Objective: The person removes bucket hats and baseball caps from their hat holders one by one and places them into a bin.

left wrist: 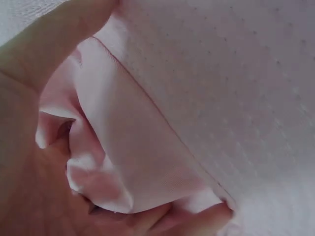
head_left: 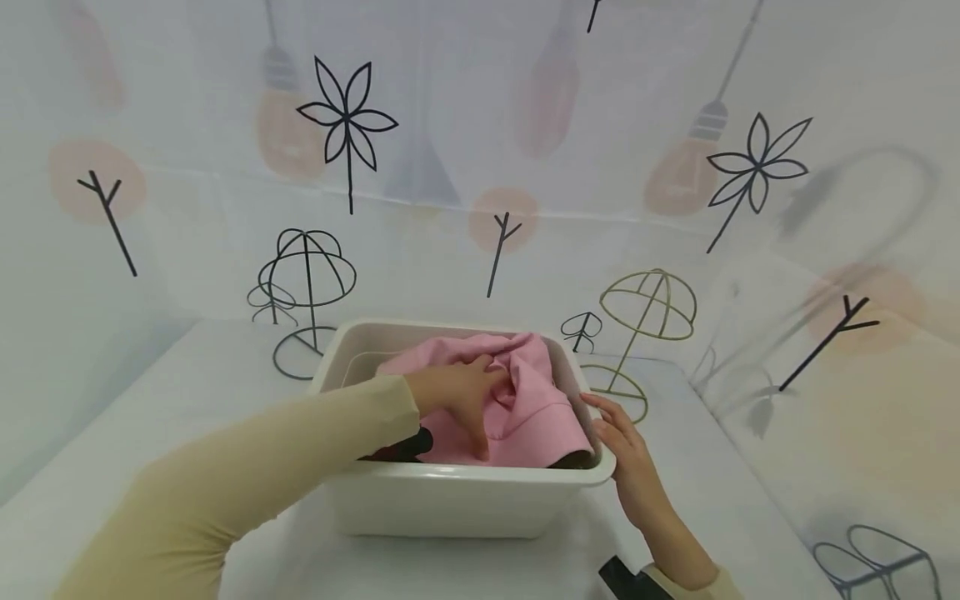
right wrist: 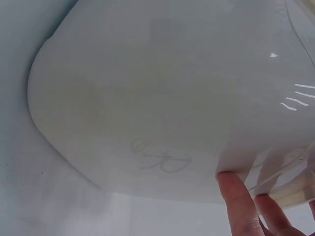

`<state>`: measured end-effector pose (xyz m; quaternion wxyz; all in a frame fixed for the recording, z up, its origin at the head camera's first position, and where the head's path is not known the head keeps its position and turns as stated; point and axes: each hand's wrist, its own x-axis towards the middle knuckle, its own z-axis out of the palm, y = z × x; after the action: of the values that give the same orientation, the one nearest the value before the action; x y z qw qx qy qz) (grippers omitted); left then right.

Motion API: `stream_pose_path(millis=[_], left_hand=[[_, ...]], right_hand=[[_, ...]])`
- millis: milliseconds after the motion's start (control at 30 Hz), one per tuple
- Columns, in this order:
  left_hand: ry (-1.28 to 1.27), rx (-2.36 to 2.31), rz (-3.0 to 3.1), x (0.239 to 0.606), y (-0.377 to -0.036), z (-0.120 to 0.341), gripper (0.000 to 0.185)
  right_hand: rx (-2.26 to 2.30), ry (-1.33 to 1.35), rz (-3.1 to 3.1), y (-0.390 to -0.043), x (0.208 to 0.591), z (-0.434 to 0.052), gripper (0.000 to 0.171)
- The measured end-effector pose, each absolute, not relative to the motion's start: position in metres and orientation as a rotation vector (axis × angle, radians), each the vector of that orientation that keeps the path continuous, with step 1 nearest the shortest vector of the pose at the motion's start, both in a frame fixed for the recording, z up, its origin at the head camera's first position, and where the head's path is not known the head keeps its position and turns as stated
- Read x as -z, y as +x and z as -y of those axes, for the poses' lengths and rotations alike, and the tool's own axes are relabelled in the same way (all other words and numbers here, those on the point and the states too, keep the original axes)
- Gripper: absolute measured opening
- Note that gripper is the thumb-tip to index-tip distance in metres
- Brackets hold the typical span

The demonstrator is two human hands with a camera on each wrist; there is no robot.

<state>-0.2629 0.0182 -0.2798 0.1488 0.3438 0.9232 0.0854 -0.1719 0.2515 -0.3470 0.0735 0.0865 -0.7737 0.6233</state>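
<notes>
A bunched piece of pink clothing [head_left: 536,408] lies in a white plastic bin [head_left: 450,500]. Reaching over the bin's near left rim, my left hand [head_left: 465,400] holds some of this pink fabric. In the left wrist view a seamed fold [left wrist: 133,147] of it sits between the thumb [left wrist: 59,39] and curled fingers. My right hand [head_left: 630,454] holds the bin's right side, with fingertips at the rim. From the right wrist view, fingers [right wrist: 241,206] press against the outer wall [right wrist: 147,98] just under the rim.
The bin stands on a white tabletop [head_left: 247,358]. Behind it hangs a white patterned cloth [head_left: 420,167] with drawn flowers, bulbs and umbrella shapes. A black device [head_left: 630,579] is at my right wrist, and another dark piece [head_left: 408,446] shows under my left sleeve.
</notes>
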Motion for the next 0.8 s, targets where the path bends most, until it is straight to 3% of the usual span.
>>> stream_pose_path(millis=[467,600,800], left_hand=[[0.735,0.403,-2.617,0.315,-0.296,-0.069,0.088],[0.765,0.298,-2.546,0.308,-0.297,-0.066,0.089],[1.005,-0.046,-2.392,0.286,-0.287,-0.032,0.086]], right_hand=[[-1.900,0.274,2.304,-0.175,0.347,-0.254,0.038],[-1.904,0.278,2.292,-0.175,0.346,-0.255,0.038],[-1.921,0.268,2.289,-0.175,0.347,-0.253,0.038]])
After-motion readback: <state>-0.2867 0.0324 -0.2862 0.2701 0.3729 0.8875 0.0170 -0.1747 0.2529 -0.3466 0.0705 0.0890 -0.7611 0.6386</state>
